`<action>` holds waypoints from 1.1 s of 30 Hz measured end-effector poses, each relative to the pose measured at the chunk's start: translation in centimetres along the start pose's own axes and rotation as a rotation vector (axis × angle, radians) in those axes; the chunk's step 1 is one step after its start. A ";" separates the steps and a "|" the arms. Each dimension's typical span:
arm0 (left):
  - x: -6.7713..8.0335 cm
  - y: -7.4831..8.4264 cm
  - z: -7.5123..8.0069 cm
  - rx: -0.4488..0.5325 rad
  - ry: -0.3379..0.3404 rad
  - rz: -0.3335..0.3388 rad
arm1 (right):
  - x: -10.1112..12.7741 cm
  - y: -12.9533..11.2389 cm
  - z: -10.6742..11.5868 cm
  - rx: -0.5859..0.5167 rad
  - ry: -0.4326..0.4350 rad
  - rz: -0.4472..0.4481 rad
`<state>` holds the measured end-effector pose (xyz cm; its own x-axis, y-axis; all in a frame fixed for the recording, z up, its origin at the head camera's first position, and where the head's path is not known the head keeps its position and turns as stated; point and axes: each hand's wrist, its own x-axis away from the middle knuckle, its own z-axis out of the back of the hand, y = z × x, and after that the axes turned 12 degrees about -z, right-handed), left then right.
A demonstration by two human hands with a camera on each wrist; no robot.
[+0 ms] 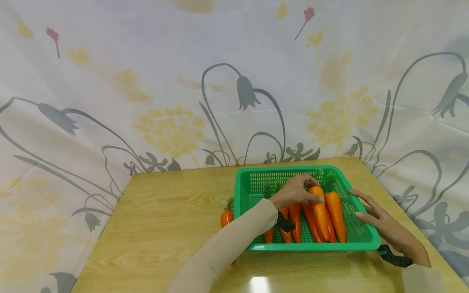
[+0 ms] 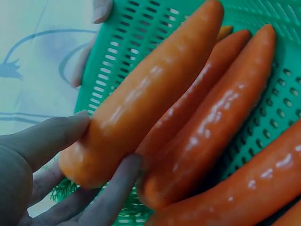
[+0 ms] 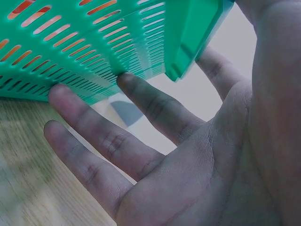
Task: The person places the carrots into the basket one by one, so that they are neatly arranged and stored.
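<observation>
My left hand (image 1: 294, 190) reaches over the green plastic basket (image 1: 315, 246) and pinches a thick orange carrot (image 1: 320, 213) near its leafy end, thumb on one side and fingers on the other. In the left wrist view this carrot (image 2: 146, 99) slants above other carrots (image 2: 211, 132), its narrow tip pointing away from the hand. At the basket's right side is my right hand (image 1: 384, 226), with thumb and forefinger on the rim. The right wrist view shows its other fingers (image 3: 103, 127) straight, fingertips at the slotted outer wall.
Several carrots lie side by side in the basket, green tops toward the back. Outside, by the left wall and partly behind my left sleeve, a carrot (image 1: 226, 218) lies on the wooden table (image 1: 165, 219). A flower-patterned cloth (image 1: 168, 81) hangs behind the table.
</observation>
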<state>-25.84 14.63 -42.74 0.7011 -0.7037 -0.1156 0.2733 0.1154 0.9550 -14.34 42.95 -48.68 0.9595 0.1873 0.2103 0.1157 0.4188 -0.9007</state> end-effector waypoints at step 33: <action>2.8 3.0 5.1 -0.245 -0.177 -0.253 | 0.1 0.0 -0.2 -0.041 -0.009 0.015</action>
<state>-26.38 9.41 -38.78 0.4729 -0.8389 -0.2694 0.5869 0.0719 0.8064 -14.22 42.78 -48.78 0.9590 0.2008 0.2002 0.1124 0.3789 -0.9186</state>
